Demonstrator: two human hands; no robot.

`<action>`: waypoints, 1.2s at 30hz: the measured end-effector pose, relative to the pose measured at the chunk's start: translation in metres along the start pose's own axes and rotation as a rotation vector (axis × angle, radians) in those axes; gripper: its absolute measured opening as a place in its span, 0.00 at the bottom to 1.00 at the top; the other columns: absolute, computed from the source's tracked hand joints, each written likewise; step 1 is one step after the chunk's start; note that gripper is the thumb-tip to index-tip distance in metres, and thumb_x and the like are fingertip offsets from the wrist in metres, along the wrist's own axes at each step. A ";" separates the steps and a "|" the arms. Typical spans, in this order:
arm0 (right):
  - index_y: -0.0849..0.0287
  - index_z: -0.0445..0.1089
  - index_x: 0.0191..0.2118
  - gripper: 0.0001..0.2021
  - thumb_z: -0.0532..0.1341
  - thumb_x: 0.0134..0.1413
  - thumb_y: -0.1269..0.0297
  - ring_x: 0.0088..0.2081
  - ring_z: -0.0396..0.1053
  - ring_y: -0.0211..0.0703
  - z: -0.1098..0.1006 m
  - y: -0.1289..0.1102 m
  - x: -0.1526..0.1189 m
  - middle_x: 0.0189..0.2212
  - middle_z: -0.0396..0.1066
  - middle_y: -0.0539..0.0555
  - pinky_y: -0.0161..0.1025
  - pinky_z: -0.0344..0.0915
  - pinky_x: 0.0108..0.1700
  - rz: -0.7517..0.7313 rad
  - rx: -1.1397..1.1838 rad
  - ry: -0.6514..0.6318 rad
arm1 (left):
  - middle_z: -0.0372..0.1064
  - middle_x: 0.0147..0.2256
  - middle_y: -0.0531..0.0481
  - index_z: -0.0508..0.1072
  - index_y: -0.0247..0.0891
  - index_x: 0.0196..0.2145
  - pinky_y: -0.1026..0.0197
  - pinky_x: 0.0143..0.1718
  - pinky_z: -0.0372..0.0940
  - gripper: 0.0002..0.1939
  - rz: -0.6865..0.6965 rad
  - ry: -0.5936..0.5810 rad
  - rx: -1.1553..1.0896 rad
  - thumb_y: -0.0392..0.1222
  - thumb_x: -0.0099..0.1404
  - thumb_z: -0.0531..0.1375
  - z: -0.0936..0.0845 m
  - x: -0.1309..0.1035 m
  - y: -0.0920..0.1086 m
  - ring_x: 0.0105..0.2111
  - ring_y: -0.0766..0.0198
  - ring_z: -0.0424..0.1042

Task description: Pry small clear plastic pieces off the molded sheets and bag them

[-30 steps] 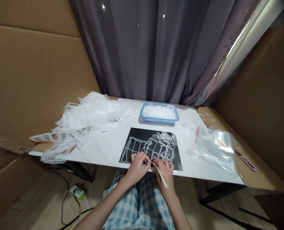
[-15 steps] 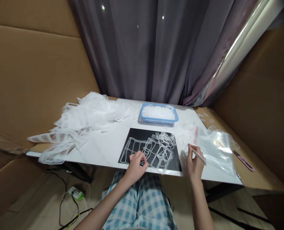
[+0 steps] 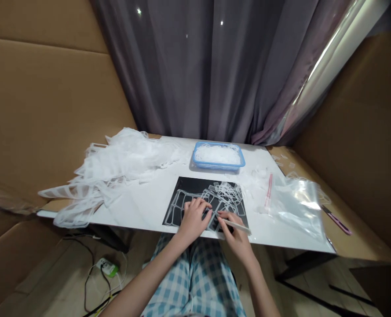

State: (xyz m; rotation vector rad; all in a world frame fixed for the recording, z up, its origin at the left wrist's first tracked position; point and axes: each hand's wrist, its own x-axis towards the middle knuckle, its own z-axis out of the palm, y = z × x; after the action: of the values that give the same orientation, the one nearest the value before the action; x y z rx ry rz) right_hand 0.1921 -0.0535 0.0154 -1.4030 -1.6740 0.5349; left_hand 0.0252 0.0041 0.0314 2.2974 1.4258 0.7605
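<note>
On a black mat (image 3: pixel 188 183) lies a translucent white sheet (image 3: pixel 178 199) of joined rectangular frames, with a heap of loose small frames (image 3: pixel 230 192) at its right. My left hand (image 3: pixel 195 218) rests over the sheet, fingers bent and thumb toward the right; whether it pinches the sheet is hidden. Close beside it, my right hand (image 3: pixel 235 235) grips a thin pale pen-like tool (image 3: pixel 239 226), its tip pointing left to the sheet near my left thumb. The tool's exact kind is too small to make out.
Behind the mat stands a blue basket (image 3: pixel 243 163) full of white pieces. A big pile of white sheets (image 3: pixel 122 154) covers the left of the white table (image 3: pixel 142 202). A clear plastic bag (image 3: pixel 294 207) lies at right, with pink-handled scissors (image 3: pixel 338 223) beyond it on cardboard.
My right hand has moved left from beside the mat onto it, bringing the tool close to my left hand. My left hand has shifted slightly right, its fingers further forward.
</note>
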 end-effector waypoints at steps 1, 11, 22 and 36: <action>0.54 0.70 0.41 0.11 0.52 0.66 0.57 0.49 0.69 0.47 0.001 0.001 -0.001 0.44 0.73 0.54 0.47 0.61 0.54 -0.023 -0.043 -0.005 | 0.68 0.42 0.49 0.70 0.41 0.40 0.51 0.50 0.53 0.06 -0.013 -0.048 -0.012 0.40 0.68 0.55 0.003 0.004 0.000 0.47 0.56 0.66; 0.56 0.70 0.42 0.14 0.52 0.65 0.54 0.47 0.68 0.50 -0.016 0.020 0.000 0.42 0.73 0.56 0.48 0.62 0.52 0.130 0.006 0.130 | 0.69 0.38 0.50 0.74 0.40 0.34 0.51 0.47 0.53 0.07 -0.079 -0.188 -0.056 0.41 0.67 0.57 0.018 0.018 -0.005 0.44 0.56 0.67; 0.57 0.72 0.37 0.15 0.53 0.64 0.54 0.44 0.68 0.47 0.001 0.010 0.009 0.39 0.73 0.55 0.44 0.61 0.50 0.132 0.101 0.110 | 0.68 0.40 0.49 0.70 0.38 0.36 0.51 0.46 0.52 0.08 -0.021 -0.170 -0.031 0.42 0.70 0.53 0.022 0.011 -0.007 0.45 0.56 0.65; 0.56 0.72 0.37 0.15 0.53 0.65 0.54 0.43 0.68 0.47 0.008 0.013 0.006 0.38 0.73 0.54 0.43 0.60 0.49 0.123 0.033 0.143 | 0.67 0.39 0.50 0.68 0.39 0.37 0.52 0.46 0.50 0.08 0.030 -0.131 -0.032 0.41 0.71 0.52 0.024 0.007 -0.010 0.43 0.58 0.64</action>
State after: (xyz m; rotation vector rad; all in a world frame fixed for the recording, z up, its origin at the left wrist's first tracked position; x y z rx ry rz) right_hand 0.1933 -0.0425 0.0034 -1.4917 -1.4661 0.5161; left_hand 0.0347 0.0148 0.0079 2.3031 1.3158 0.6246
